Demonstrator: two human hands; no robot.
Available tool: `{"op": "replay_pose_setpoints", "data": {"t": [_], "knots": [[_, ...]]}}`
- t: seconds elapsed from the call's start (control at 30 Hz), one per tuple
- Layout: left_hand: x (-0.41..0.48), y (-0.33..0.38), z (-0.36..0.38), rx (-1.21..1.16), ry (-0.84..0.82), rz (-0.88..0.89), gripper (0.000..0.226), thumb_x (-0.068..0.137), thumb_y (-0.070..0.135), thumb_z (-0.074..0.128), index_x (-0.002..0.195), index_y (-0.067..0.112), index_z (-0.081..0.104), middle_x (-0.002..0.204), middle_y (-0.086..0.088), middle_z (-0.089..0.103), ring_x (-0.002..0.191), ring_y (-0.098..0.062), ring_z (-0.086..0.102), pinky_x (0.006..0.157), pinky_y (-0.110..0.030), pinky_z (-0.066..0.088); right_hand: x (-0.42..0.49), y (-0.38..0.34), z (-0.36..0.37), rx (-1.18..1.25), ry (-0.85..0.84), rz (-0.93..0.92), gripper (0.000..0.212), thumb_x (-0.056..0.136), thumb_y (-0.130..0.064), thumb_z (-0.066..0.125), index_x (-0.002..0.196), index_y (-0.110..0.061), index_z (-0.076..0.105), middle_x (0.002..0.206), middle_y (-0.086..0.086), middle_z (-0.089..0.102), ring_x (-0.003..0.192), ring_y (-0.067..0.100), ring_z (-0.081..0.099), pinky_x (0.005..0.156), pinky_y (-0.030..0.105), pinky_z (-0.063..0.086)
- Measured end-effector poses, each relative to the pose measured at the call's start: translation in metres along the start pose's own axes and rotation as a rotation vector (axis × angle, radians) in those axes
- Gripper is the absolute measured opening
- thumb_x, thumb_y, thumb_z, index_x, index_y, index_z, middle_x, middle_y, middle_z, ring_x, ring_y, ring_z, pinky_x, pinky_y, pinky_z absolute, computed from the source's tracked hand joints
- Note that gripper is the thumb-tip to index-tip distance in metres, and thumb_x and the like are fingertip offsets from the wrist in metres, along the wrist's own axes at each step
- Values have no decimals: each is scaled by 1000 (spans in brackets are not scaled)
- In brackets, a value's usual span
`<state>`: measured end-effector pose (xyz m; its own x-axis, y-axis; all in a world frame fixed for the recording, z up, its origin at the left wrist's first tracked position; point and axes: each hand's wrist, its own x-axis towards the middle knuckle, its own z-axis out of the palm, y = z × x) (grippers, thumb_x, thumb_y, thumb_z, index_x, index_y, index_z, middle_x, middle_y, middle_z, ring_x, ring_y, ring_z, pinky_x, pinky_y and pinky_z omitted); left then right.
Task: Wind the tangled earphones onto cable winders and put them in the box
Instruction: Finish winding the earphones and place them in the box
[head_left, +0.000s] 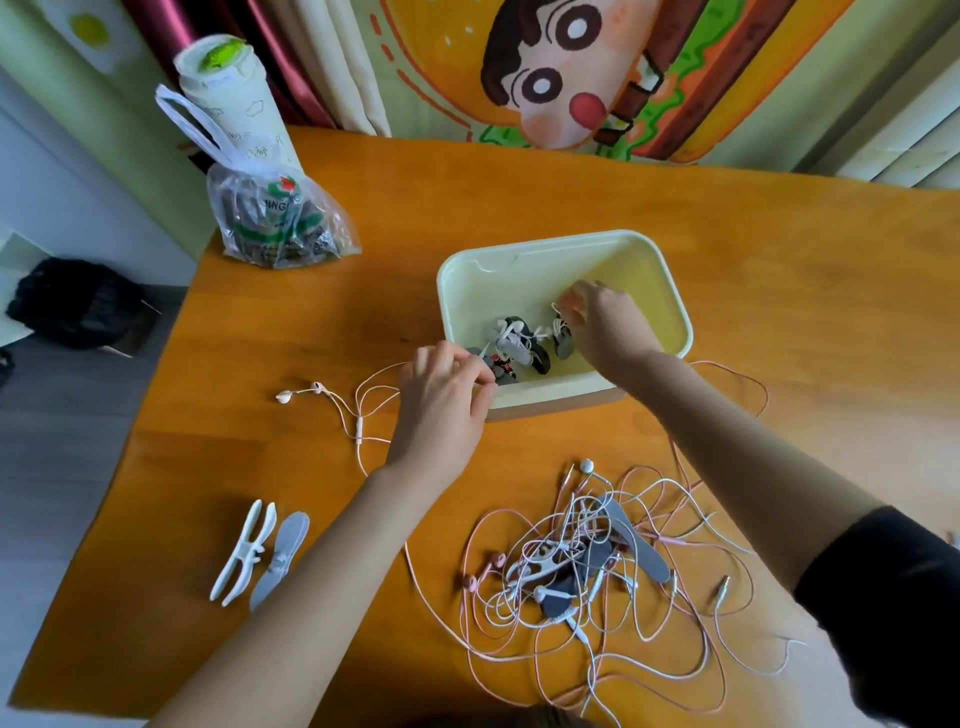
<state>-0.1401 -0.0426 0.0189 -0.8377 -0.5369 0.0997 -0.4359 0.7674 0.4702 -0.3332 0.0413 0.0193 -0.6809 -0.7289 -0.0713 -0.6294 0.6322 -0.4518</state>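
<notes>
Your right hand (597, 325) is down in the box (519, 249); its fingertips pinch a wound earphone (561, 335) — it looks light and small; hold the hard winder, not the thin cord; your left hand (441, 400) pinches another wound bundle (501, 370) by the box's near wall. Behind your wrists lies the tangle (597, 561); soft loops that will likely snag — lift slowly; spare winders (260, 551) wait left of your left fingers.

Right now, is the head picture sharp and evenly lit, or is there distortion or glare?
Head view: the wide lens bows the table edges outward. Head view: soft even light, a mild sheen on the far tabletop, no hard shadows. Head view: the box and tangled earphones are clear at centre; the corners go softer.
</notes>
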Motion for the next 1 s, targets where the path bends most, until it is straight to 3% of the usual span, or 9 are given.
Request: {"op": "replay_pose_setpoints", "data": {"t": [0.1,0.2,0.27,0.43,0.53,0.6,0.7,0.8,1.0], "knots": [[-10,7,-1,21,96,59,20,83,7,68,102,12,64,103,-9,59,101,-28,51,84,-39,42,-38,-12,-6,114,256,-193,17,92,-5,50,106,-2,60,102,13,60,85,22,57,71,28,46],[-29,15,2,-27,203,131,23,80,-1,65,101,10,63,100,-8,59,98,-22,49,80,-36,42,-82,-12,-4,116,303,-288,12,92,-7,52,102,-4,58,95,9,58,74,17,54,57,28,46],[-47,18,10,-63,163,160,20,81,0,63,98,12,62,98,-6,58,95,-19,48,79,-32,41,-109,0,6,64,228,-277,10,92,-10,54,100,-6,58,94,7,58,71,19,57,52,32,49],[-88,17,43,-60,-386,6,25,97,24,50,121,19,51,119,2,48,99,-11,49,77,-18,44,-158,46,37,-125,-211,11,28,97,-26,47,121,-14,54,120,3,54,91,19,61,74,33,55],[-103,14,60,-49,-556,-81,34,97,31,49,129,19,46,126,2,45,103,-13,51,82,-21,46,-181,57,46,-152,-290,43,38,97,-25,48,134,-20,44,128,3,48,101,18,58,82,30,53],[-110,12,66,8,-607,-91,35,97,32,50,129,20,46,127,1,43,111,-16,48,87,-24,43,-191,56,51,-160,-313,-35,47,96,-20,50,140,-24,37,136,1,43,115,18,50,94,30,49],[-119,9,73,48,-604,-96,21,97,30,50,113,19,57,117,1,47,113,-19,47,90,-30,42,-201,48,57,-172,-351,-133,48,95,-18,51,140,-27,38,142,-3,38,126,18,39,105,30,40],[-122,8,78,32,-611,-122,17,97,27,48,106,19,61,114,0,52,112,-19,47,92,-34,40,-207,45,62,-164,-350,-151,41,94,-15,51,135,-22,47,140,0,41,128,20,37,107,31,37],[-126,4,82,-72,-590,-210,14,98,22,48,109,18,55,112,2,63,108,-19,54,88,-34,37,-214,45,63,-164,-290,-110,33,97,-13,44,130,-15,52,136,4,47,124,22,43,102,31,41]]}}
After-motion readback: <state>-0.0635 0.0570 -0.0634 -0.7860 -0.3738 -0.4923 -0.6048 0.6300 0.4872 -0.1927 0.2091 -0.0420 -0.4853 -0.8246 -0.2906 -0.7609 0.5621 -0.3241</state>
